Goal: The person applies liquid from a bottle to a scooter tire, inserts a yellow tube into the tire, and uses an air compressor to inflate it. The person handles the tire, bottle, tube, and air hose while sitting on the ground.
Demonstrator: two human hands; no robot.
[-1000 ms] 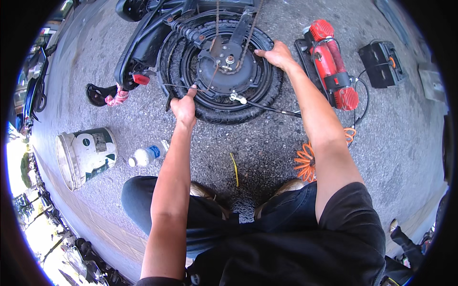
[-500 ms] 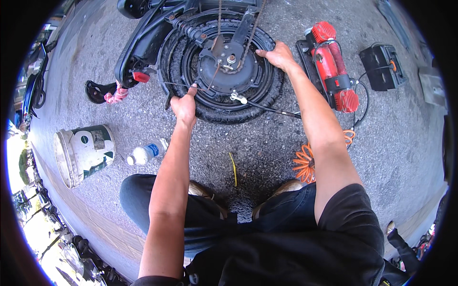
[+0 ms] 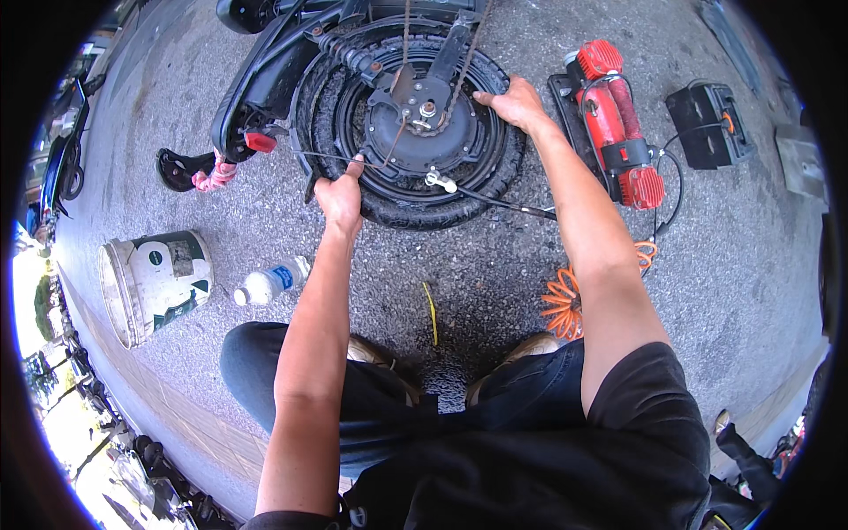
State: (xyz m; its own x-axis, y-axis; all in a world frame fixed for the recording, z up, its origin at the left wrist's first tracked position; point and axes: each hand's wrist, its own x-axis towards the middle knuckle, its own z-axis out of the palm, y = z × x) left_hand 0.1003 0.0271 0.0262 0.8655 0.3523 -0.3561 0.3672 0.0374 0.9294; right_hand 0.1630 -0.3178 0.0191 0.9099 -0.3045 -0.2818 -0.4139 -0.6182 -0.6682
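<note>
A black scooter wheel point(image 3: 422, 146) with a wet-looking tyre point(image 3: 415, 215) faces me, still fixed to the scooter lying on its side. My left hand point(image 3: 342, 196) grips the tyre's near left part, its thumb reaching over the rim beside a thin cable. On the far right part of the tyre, my right hand point(image 3: 515, 104) is closed, thumb pointing inward; its fingers are mostly hidden. A pale hose fitting point(image 3: 442, 181) sits at the rim between my hands, and a black hose point(image 3: 503, 205) runs from it to the right under my forearm.
To the right stand a red air compressor point(image 3: 609, 124) and a black battery box point(image 3: 711, 124); an orange coiled hose point(image 3: 561, 305) lies by my right arm. At left are a tipped white bucket point(image 3: 159, 283) and a plastic bottle point(image 3: 272, 281). A yellow strip point(image 3: 431, 314) lies between my feet.
</note>
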